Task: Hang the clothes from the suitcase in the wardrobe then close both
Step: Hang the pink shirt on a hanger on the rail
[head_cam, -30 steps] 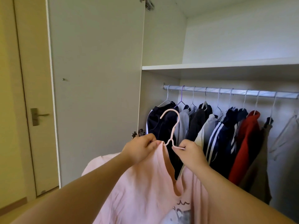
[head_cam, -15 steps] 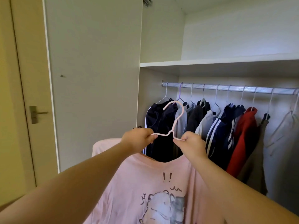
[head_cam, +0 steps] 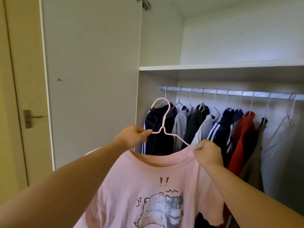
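The left hand [head_cam: 131, 137] curls its fingers [head_cam: 146, 132] to pinch the hanger [head_cam: 165, 119] just left of its neck. The right hand [head_cam: 208, 153] pinches the hanger's right arm together with the collar of the pink shirt [head_cam: 148, 178]. The shirt hangs at 6 o'clock below both hands, before the open wardrobe [head_cam: 161, 38]. At 1 o'clock the rail [head_cam: 233, 92] carries hung clothes [head_cam: 243, 137], and the door [head_cam: 92, 71] stands open at 10 o'clock.

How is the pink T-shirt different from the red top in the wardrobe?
The pink T-shirt is off the rail, its pink hanger held by the left hand and right hand; the red top hangs from the rail. The pink T-shirt has a cartoon animal print; the red top shows none. Both have thin hangers.
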The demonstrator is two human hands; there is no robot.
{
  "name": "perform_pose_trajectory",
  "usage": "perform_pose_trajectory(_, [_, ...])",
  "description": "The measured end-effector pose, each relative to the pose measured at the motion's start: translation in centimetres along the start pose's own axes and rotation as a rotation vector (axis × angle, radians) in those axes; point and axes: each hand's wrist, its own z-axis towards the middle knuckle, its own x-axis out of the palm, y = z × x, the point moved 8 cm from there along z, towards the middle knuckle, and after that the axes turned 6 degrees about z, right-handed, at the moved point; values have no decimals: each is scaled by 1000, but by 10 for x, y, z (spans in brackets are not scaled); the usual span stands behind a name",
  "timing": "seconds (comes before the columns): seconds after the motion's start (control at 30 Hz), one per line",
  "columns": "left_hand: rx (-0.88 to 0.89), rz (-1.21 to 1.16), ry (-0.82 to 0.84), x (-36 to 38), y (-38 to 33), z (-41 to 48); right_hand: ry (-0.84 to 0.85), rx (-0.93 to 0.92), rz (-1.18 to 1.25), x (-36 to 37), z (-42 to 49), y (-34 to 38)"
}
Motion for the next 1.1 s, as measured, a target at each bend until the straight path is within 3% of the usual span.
perform_pose_trajectory(0.07, [-42,190,-63,-4,5,0,-53,20,62,-3,-3,-2])
perform_pose_trajectory(0.17, [-93,309,-168,-14,8,-2,16,41,137,4,-7,0])
perform_pose_trajectory(0.23, [-67,242,-194,-15,7,-2,59,-21,175,9,-8,7])
perform_pose_trajectory(0.33, [-47,113,-193,-14,2,-3,1,-80,30,5,-5,16])
perform_pose_trajectory(0.4, [-89,46,-216,-16,2,-5,116,-54,8,15,-5,19])
perform_pose_trajectory(0.47, [-125,5,-219,-14,9,-6,274,-2,184,33,-10,21])
perform_pose_trajectory(0.53, [-127,-26,-181,-6,13,-6,330,19,291,44,-13,26])
perform_pose_trajectory(0.77, [-77,-109,-97,24,0,-6,314,38,290,59,-9,31])
perform_pose_trajectory(0.93, [-21,-83,48,53,-11,4,321,211,308,56,-18,-5])
perform_pose_trajectory(1.1, [32,-133,94,82,-34,10,315,395,292,35,-26,-52])
